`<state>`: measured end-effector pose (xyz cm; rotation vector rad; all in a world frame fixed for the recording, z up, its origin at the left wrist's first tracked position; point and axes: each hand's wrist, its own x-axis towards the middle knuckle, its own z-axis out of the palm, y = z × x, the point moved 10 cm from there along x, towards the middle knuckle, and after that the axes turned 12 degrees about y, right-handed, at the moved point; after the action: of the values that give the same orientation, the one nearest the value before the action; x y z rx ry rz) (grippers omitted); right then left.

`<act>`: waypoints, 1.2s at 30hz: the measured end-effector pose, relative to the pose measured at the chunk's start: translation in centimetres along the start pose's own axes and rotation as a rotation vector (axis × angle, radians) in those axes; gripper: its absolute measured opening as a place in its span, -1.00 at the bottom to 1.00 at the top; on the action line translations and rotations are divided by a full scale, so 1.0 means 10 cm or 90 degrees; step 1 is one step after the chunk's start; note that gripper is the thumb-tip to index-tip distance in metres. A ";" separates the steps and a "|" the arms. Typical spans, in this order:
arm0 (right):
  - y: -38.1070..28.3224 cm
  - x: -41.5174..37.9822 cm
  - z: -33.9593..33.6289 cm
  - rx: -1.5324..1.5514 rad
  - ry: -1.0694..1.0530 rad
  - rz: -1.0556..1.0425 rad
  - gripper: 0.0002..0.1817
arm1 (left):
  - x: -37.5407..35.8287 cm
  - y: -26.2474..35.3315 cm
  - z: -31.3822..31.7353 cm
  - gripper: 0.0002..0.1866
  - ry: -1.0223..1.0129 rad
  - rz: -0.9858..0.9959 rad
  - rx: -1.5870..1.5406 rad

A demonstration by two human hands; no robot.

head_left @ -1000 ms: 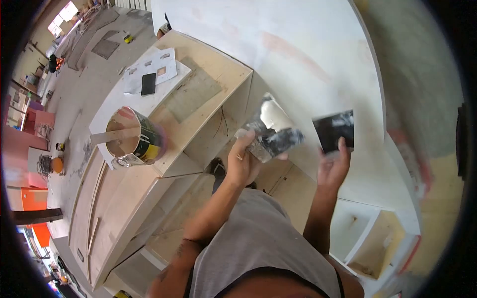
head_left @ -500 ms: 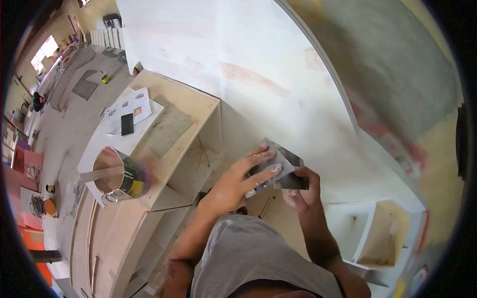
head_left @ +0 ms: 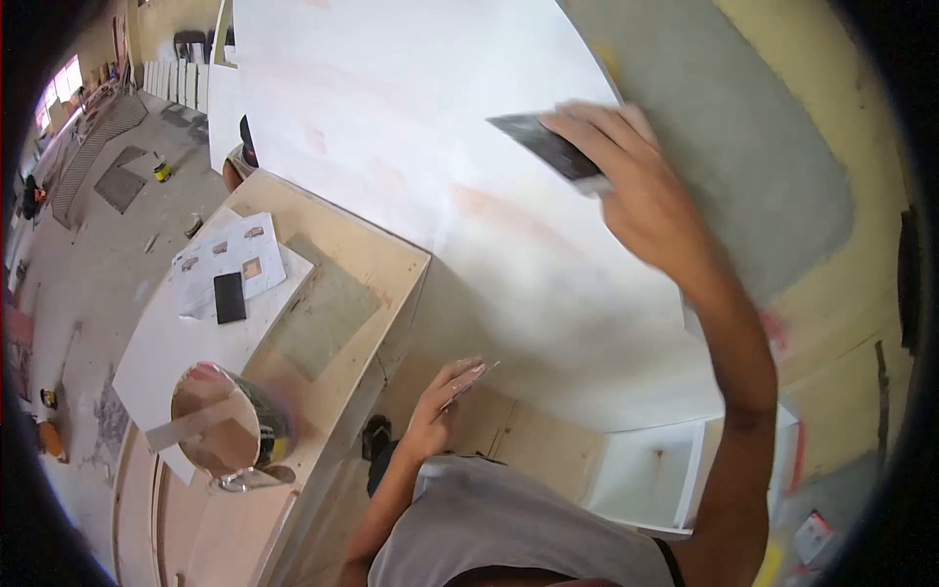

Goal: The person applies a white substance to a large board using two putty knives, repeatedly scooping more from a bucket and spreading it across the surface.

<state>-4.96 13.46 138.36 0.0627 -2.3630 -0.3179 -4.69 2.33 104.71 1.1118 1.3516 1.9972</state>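
Observation:
A dark, flat putty scraper (head_left: 546, 147) is gripped in my right hand (head_left: 641, 186), raised over the upper right part of a white panel (head_left: 362, 117), near its curved edge. Its blade overlaps the panel in this view. Lower down, close to my body, my left hand (head_left: 430, 411) is closed around a second thin scraper (head_left: 473, 383), seen nearly edge-on. Whitish smears mark the left fingers. Faint pinkish patches (head_left: 514, 217) cross the white panel between the two hands.
On the wooden cabinet (head_left: 391, 252) at left stand an open tin (head_left: 262, 435) with a flat stick (head_left: 201, 421) across it, printed papers (head_left: 220, 256) and a small dark rectangle (head_left: 230, 297). A white compartment (head_left: 641, 470) lies at lower right. Another tin (head_left: 161, 172) sits on the floor.
My hands have parted from where the scrapers overlapped. The right went up and right over the panel with its scraper; the left dropped down and left. The view has shifted too.

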 end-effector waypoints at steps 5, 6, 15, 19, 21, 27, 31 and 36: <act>0.09 1.11 0.82 -0.414 -0.011 -0.267 -0.70 | 0.02 -0.54 -0.43 -0.41 -0.005 -0.200 -0.074; 0.11 1.28 0.95 -0.488 -0.017 -0.310 -0.75 | 0.02 -0.60 -0.47 -0.41 -0.006 -0.193 -0.082; 0.32 1.75 1.51 -0.598 -0.117 -0.394 -0.78 | 0.09 -1.15 -0.65 -0.40 0.005 -0.325 -0.163; 0.38 1.48 1.28 -0.599 -0.029 -0.434 -0.81 | -0.01 -1.25 -0.75 -0.38 0.015 -0.352 -0.137; 0.34 1.47 1.19 -0.615 -0.066 -0.375 -0.82 | -0.02 -1.24 -0.83 -0.38 0.026 -0.322 -0.096; 0.21 1.81 1.35 -0.538 -0.034 -0.424 -0.85 | 0.03 -1.22 -0.90 -0.33 0.100 -0.294 -0.132; 0.29 1.81 1.42 -0.568 -0.023 -0.443 -0.83 | 0.09 -1.21 -0.90 -0.36 0.098 -0.305 -0.142; 0.46 1.62 1.24 -0.592 -0.062 -0.350 -0.74 | 0.00 -1.52 -0.78 -0.38 0.106 -0.355 -0.199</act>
<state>-25.06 18.30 141.78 0.2514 -2.0240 -1.6625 -11.88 4.25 89.33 0.3770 1.2028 1.8150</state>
